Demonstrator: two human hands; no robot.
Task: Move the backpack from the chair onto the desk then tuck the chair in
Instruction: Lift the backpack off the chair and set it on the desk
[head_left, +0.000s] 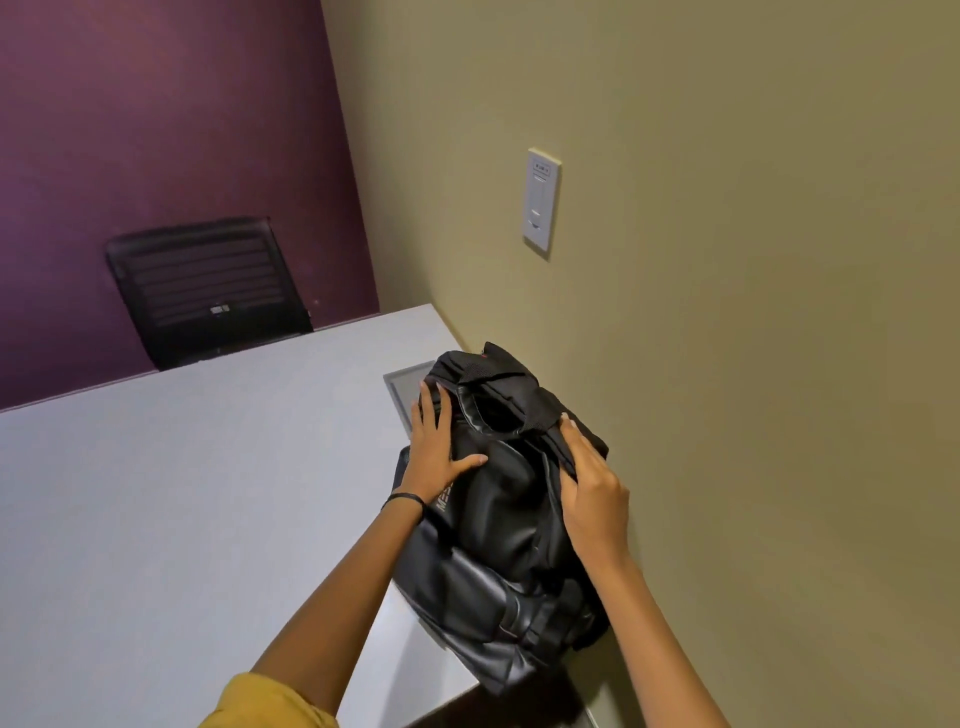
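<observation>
Closest to me, at the bottom edge, a mustard-yellow sleeve (265, 701) covers my left upper arm, and both bare forearms reach forward from there. My left wrist carries a thin black band (402, 500).

My left hand (435, 447) lies flat and spread wide on the left side of the black, smooth-surfaced backpack with straps and buckles (498, 525), fingers stretched along its upper side and thumb pointing across the front; it presses rather than grips. My right hand (592, 493) rests on the right side of the pack, its fingers curled and pinching a fold of black fabric near the top. How tightly that fold is held I cannot tell.

The backpack sits on the pale grey flat-topped desk (182, 493), at its right edge, pushed up against the olive-beige wall (727, 364). Its lower end hangs slightly past the near corner of the desk. Its padded carry loop at the top stands open, facing me.

Just behind the pack, partly hidden by it, a grey rectangular panel (408, 382) is set flush in the desk surface.

Higher on the wall is a white rectangular wall plate (541, 202).

Farthest off, beyond the far edge of the desk, the slatted back of a black office chair (208, 291) stands before a dark purple wall (156, 130).
</observation>
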